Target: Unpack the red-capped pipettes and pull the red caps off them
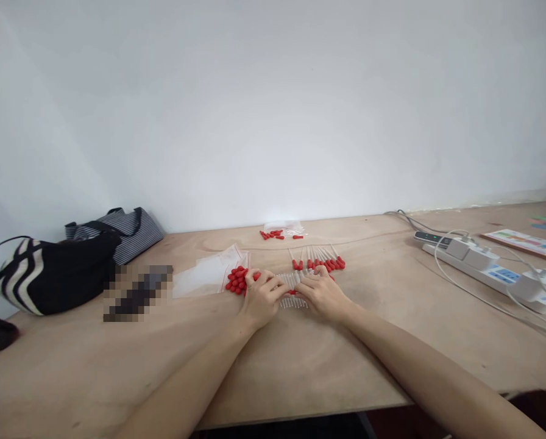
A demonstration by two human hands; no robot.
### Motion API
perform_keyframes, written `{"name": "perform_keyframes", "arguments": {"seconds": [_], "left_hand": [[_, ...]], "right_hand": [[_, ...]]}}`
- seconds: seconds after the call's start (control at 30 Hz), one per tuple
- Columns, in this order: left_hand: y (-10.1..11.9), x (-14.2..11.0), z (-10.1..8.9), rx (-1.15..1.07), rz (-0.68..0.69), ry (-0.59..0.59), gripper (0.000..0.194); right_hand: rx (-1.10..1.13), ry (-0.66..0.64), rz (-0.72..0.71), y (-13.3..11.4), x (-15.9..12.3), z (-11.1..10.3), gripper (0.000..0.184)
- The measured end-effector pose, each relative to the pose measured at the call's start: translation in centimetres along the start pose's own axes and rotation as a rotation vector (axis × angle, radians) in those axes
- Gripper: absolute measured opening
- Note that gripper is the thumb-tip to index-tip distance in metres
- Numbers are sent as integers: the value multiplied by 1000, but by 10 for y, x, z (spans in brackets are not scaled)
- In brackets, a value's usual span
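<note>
My left hand and my right hand are close together over the table, fingers bent and pinching. Between their fingertips shows a small red cap, its ends hidden by the fingers. Beneath and between the hands lies a row of thin whitish sticks. Beside my left hand is a heap of red caps, partly covered by that hand. Just beyond my right hand, several white sticks with red ends lie side by side. What my right fingers grip is hidden.
Clear plastic bags lie left of the red heap. More small red pieces are near the wall. A black bag and a striped bag stand at left. On the right are a power strip with cables and a colourful board.
</note>
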State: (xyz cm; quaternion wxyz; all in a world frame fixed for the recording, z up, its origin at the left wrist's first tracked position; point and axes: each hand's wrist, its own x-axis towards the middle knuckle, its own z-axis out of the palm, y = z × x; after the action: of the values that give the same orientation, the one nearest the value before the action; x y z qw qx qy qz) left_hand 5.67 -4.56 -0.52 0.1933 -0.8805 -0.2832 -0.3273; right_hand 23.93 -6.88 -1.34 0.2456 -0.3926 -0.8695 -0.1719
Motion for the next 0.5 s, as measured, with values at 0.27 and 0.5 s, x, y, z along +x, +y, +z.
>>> {"name": "perform_keyframes", "arguments": {"seconds": [0.27, 0.5], "left_hand": [[-1, 3, -1, 36, 86, 98, 20], [0, 2, -2, 26, 91, 66, 20]], "right_hand": [[139, -50, -34, 6, 1, -10, 25], [182, -106, -85, 8, 2, -16, 29]]}}
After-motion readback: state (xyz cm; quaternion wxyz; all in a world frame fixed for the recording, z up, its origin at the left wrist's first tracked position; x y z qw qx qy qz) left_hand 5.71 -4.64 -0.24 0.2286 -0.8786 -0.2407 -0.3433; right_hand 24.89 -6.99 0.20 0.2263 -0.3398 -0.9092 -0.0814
